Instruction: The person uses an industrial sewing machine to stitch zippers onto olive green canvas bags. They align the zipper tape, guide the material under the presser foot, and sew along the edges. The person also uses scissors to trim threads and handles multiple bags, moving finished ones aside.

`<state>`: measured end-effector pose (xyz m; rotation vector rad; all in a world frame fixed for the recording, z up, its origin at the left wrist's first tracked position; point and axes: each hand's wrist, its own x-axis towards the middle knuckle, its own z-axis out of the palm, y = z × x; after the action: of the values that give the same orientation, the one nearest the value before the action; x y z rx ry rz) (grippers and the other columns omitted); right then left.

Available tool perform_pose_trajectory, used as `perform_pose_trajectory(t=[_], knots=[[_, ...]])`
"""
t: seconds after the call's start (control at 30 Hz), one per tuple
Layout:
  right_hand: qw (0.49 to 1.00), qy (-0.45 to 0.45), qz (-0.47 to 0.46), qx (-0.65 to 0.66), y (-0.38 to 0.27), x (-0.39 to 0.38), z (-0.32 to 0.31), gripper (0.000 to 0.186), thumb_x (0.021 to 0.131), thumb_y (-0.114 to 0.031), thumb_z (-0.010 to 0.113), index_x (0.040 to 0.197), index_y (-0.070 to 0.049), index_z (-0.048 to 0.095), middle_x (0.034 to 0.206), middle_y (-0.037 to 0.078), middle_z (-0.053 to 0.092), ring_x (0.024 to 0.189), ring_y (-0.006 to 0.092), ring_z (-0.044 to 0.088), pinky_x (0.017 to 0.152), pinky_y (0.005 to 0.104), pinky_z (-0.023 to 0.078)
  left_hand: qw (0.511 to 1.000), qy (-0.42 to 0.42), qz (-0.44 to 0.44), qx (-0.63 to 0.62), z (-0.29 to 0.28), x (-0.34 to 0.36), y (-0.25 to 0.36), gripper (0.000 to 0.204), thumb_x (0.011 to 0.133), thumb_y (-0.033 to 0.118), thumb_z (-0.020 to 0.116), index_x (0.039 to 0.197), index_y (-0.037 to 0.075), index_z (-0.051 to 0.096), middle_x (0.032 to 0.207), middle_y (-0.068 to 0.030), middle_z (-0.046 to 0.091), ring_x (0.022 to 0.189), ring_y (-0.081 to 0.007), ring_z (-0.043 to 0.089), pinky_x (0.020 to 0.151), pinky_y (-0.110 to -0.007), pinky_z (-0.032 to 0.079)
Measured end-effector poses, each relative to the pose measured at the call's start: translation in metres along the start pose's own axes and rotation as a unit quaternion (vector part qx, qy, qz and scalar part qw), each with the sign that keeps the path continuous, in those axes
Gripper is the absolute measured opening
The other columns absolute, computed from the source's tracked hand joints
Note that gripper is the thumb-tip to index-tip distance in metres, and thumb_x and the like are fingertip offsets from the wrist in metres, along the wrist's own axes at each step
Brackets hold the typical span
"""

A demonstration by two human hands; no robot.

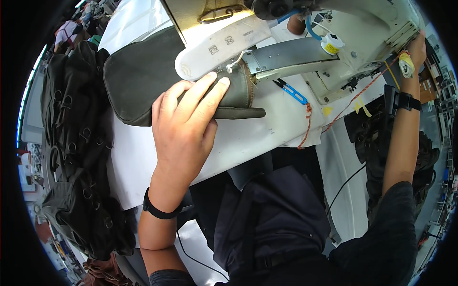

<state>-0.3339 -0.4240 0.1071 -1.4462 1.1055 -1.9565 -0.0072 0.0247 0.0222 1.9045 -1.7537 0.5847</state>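
Note:
A dark green bag piece point(138, 76) with a zipper edge sits around the narrow arm point(291, 59) of a sewing machine. My left hand point(183, 112) lies on its near side with fingers stretched out, their tips just below the machine's white rounded cover point(214, 50). The thumb points down along the near side of the piece. At the far right, my right hand point(417, 52) reaches to the end of the sewing machine body point(367, 28); its fingers are mostly hidden there. The stitching point is hidden under the cover.
Blue thread snips point(292, 92) on an orange cord lie on the white table point(229, 143). Dark bags point(71, 143) are piled at the left, more dark bags point(422, 167) at the right. A brown thread cone point(296, 25) stands behind the machine arm.

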Motion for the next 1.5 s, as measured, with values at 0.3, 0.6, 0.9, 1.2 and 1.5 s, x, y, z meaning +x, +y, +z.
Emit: perform_pose_trajectory(t=[0.3,0.6,0.9,1.2,1.5], knots=[[0.999,0.018,-0.031,-0.016,0.007,0.01,0.0,0.06,0.103,-0.048,0.056,0.122,0.006,0.073,0.112,0.013,0.077,0.094,0.0198,0.073,0.086,0.0323,0.056,1.0,-0.022,-0.016,0.006,-0.004,0.004,0.003,0.067,0.069,-0.006,0.07,0.132,0.016,0.073,0.134,-0.0022,0.071,0.116,-0.0279,0.062,0.101,-0.04,0.046],[0.999,0.009,-0.015,0.038,0.008,0.005,0.003,0.054,0.104,-0.043,0.056,0.121,0.005,0.072,0.11,0.013,0.076,0.094,0.0208,0.074,0.086,0.0328,0.057,1.0,-0.012,-0.012,0.013,-0.002,0.003,0.003,0.066,0.068,-0.006,0.071,0.131,0.016,0.074,0.133,-0.0024,0.071,0.115,-0.0277,0.062,0.102,-0.04,0.046],[0.993,-0.01,-0.109,0.034,0.034,0.023,-0.003,0.056,0.104,-0.046,0.056,0.118,0.007,0.072,0.105,0.013,0.077,0.089,0.0195,0.073,0.08,0.0328,0.057,1.0,-0.012,-0.008,0.012,-0.001,0.004,0.003,0.065,0.068,-0.006,0.071,0.13,0.015,0.075,0.132,-0.0029,0.072,0.114,-0.0275,0.063,0.101,-0.04,0.047],[0.996,-0.025,-0.058,0.058,0.022,0.01,0.002,0.057,0.106,-0.047,0.053,0.124,0.005,0.068,0.112,0.012,0.076,0.096,0.0229,0.075,0.084,0.0341,0.06,1.0,-0.012,-0.01,0.019,-0.002,0.002,0.002,0.065,0.067,-0.007,0.071,0.129,0.015,0.075,0.132,-0.0024,0.071,0.114,-0.0276,0.062,0.1,-0.041,0.046],[0.996,0.013,0.044,0.07,0.024,0.007,0.004,0.06,0.101,-0.053,0.061,0.114,0.005,0.072,0.097,0.011,0.074,0.09,0.0232,0.069,0.08,0.0384,0.053,1.0,-0.015,-0.005,0.016,-0.005,0.0,0.002,0.067,0.068,-0.006,0.071,0.132,0.015,0.073,0.135,-0.0028,0.07,0.116,-0.0284,0.062,0.102,-0.041,0.046]])
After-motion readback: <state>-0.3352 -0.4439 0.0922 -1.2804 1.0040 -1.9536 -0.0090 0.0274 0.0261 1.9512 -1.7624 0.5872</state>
